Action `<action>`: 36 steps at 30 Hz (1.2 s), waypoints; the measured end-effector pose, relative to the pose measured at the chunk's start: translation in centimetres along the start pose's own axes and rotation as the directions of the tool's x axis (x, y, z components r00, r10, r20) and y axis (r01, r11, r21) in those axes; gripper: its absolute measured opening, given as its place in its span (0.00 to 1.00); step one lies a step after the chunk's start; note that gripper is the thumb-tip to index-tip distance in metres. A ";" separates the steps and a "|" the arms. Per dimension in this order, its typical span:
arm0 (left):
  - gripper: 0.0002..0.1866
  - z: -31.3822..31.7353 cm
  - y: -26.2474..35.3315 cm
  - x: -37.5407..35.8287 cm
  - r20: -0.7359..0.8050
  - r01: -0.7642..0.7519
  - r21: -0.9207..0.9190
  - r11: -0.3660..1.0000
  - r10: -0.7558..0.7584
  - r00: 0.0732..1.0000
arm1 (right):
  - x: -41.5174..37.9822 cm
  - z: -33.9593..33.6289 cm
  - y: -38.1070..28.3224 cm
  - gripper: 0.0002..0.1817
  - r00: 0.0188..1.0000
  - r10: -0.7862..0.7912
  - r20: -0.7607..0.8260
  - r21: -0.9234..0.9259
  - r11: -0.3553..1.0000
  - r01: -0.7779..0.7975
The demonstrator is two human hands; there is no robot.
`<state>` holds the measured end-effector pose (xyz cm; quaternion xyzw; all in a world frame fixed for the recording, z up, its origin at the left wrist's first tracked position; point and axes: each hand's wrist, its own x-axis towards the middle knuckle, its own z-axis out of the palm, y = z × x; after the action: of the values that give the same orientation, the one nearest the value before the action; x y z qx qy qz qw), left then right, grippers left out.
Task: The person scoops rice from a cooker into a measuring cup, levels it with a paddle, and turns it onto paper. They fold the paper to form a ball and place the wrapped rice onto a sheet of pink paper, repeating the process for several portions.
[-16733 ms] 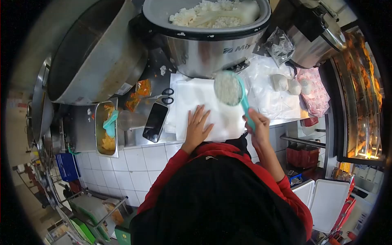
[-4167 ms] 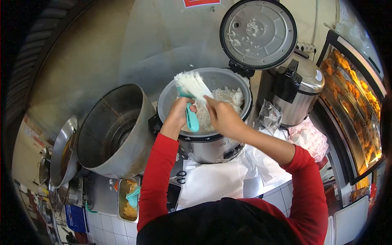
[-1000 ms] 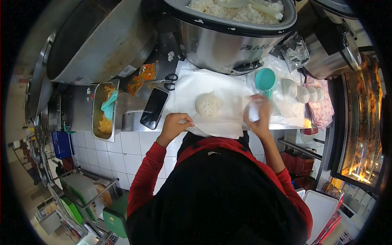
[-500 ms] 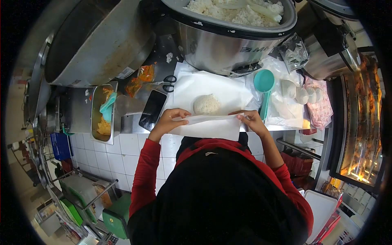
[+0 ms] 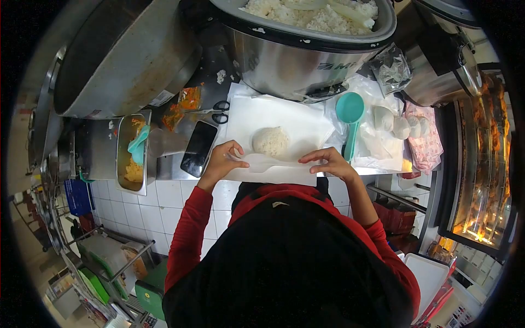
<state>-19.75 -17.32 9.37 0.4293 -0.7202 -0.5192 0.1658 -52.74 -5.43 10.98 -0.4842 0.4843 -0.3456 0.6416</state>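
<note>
A rounded mound of white rice (image 5: 270, 141) sits on a sheet of white wrapping paper (image 5: 273, 174), whose near edge is lifted and curled below the rice. My left hand (image 5: 220, 163) pinches the left end of that edge between thumb and fingers. At the right end, my right hand (image 5: 332, 163) grips the paper, its index finger stretched along the fold and the thumb beneath. Neither hand touches the rice. More white sheets (image 5: 246, 112) lie flat under and behind it.
A large cooker of rice (image 5: 306, 57) stands behind. To the right are a teal scoop (image 5: 350, 109) and several white wrapped bundles (image 5: 401, 127). On the left are a phone (image 5: 199, 148), scissors (image 5: 220, 112), and a metal pan of orange-yellow food (image 5: 134, 170) beside a big pot (image 5: 131, 60).
The lifted paper edge has dropped lower and curls more in the middle. My right hand has shifted left along the paper. The whole view has drifted slightly.
</note>
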 end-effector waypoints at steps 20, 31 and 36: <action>0.14 2.0 -0.5 -1.8 -0.210 -0.113 0.218 0.969 0.159 0.965 | -1.5 1.8 3.1 0.09 0.963 -0.097 -0.250 -0.353 0.936 0.002; 0.14 4.5 -0.3 -2.6 -0.055 -0.170 0.741 0.649 0.312 0.949 | 4.8 2.7 -0.5 0.19 0.751 -0.580 -0.316 -0.880 0.476 -0.003; 0.26 6.6 2.3 -0.2 0.572 -0.733 0.520 0.439 0.458 0.680 | 11.8 1.3 1.1 0.20 0.841 -0.531 -0.108 -0.964 0.262 0.042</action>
<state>-25.19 -13.00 8.74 0.0707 -0.9830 -0.1665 0.0298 -48.12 -15.48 6.59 -0.7590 0.6157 -0.2072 0.0446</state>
